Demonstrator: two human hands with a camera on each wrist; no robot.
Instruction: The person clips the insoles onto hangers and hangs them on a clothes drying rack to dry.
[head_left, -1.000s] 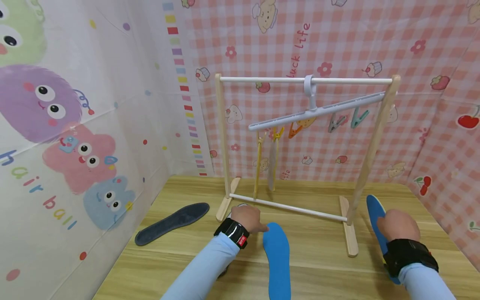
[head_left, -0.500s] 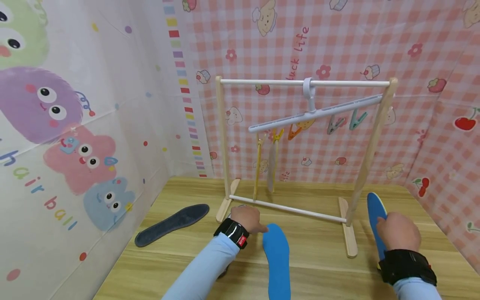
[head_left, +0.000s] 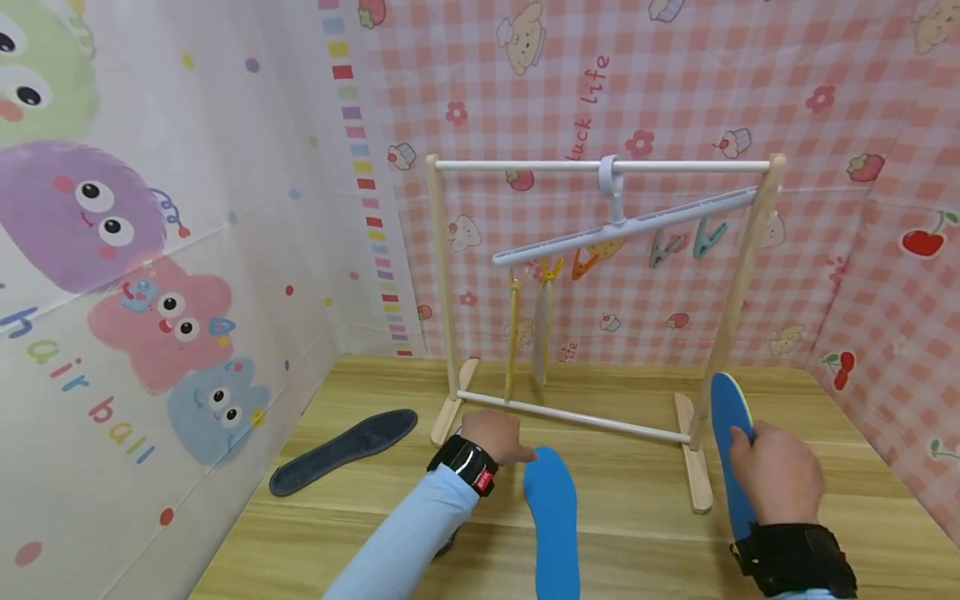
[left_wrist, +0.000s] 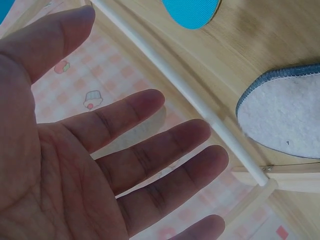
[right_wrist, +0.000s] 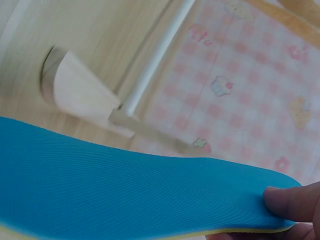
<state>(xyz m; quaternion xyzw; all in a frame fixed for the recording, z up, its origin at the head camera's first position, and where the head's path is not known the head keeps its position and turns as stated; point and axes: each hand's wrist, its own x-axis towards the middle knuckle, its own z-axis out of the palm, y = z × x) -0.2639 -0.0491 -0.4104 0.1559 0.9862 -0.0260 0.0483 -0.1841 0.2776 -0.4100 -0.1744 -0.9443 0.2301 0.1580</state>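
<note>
While our left hand [head_left: 491,435] grips nothing, its fingers spread, our right hand [head_left: 782,477] pinches a blue insole [head_left: 726,425] between thumb and fingers near the rack [head_left: 731,325], likely so it stands on edge without bending; its twin [head_left: 555,517] lies flat on the table [head_left: 633,483], perhaps to keep it steady
</note>
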